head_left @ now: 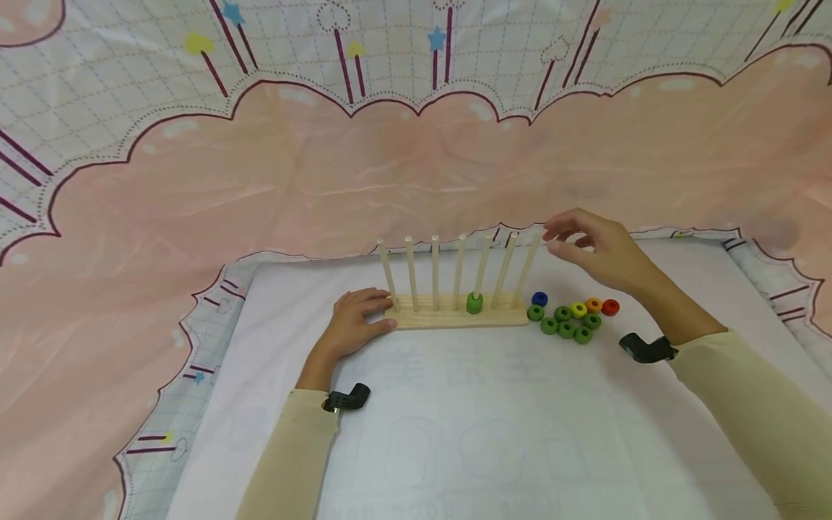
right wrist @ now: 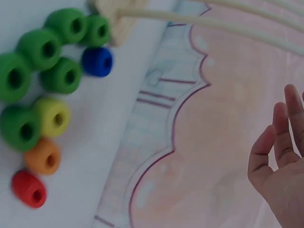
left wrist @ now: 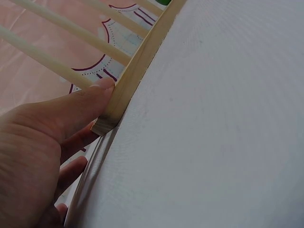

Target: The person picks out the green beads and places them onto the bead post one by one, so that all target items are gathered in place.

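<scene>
A pale wooden peg stand (head_left: 429, 318) carries a row of several upright pegs, and one green bead (head_left: 474, 303) sits low on the fifth peg from the left. My left hand (head_left: 356, 322) grips the stand's left end. In the left wrist view, the thumb (left wrist: 95, 97) presses on the base's edge while the other fingers pass behind it. Beside the top of the rightmost peg (head_left: 528, 269) is my right hand (head_left: 601, 249), fingers loosely bent and nothing visible in them. The right wrist view shows those fingers (right wrist: 283, 133) spread apart.
Right of the stand lie several loose green beads (head_left: 565, 330), with a blue bead (head_left: 539, 298), yellow bead (head_left: 578, 310), orange bead (head_left: 593, 305) and red bead (head_left: 610, 308). A white sheet (head_left: 455, 404) covers the table. A pink patterned cloth (head_left: 390, 173) rises behind.
</scene>
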A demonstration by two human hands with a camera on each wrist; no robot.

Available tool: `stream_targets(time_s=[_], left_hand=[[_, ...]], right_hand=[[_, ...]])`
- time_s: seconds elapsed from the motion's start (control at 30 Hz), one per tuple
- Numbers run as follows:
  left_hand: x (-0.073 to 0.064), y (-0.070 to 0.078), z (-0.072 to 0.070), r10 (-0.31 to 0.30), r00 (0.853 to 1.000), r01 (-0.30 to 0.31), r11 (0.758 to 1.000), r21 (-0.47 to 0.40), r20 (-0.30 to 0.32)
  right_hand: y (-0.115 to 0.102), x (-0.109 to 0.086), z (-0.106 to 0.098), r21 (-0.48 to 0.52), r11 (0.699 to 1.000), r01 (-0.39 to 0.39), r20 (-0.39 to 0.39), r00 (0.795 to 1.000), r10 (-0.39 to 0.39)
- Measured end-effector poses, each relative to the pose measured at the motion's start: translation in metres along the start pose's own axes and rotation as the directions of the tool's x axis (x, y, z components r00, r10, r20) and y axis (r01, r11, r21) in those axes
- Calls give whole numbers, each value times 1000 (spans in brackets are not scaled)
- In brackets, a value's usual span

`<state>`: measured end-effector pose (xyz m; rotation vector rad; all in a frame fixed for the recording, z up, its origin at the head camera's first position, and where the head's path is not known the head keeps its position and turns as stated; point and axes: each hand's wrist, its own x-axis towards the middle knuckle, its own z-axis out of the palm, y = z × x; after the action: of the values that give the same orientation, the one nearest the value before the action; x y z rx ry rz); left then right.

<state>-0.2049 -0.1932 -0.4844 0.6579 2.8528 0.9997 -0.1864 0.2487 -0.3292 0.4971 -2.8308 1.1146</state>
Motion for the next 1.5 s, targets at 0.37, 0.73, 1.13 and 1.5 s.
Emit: stream_targets(time_s=[0.37,0.73,1.13,1.5], left_hand=[[0,-1,0,-12,1000,12,1000,-3,3],[0,1,-1,-9,1000,10,1000,-13,7],[-1,1,-1,-15,1000,15,1000,-22,11],[-1,-1,-1,-4,1000,4,1000,-18,10]], right_hand=[[54,-34,-10,-122,990,-72,126,988,87],[95,-59,2,-117,988,-99,222,967,123],[116,-75,9,-95,986,-137,264,952,158],[120,-72,11,-117,983,-139,283,944,168]])
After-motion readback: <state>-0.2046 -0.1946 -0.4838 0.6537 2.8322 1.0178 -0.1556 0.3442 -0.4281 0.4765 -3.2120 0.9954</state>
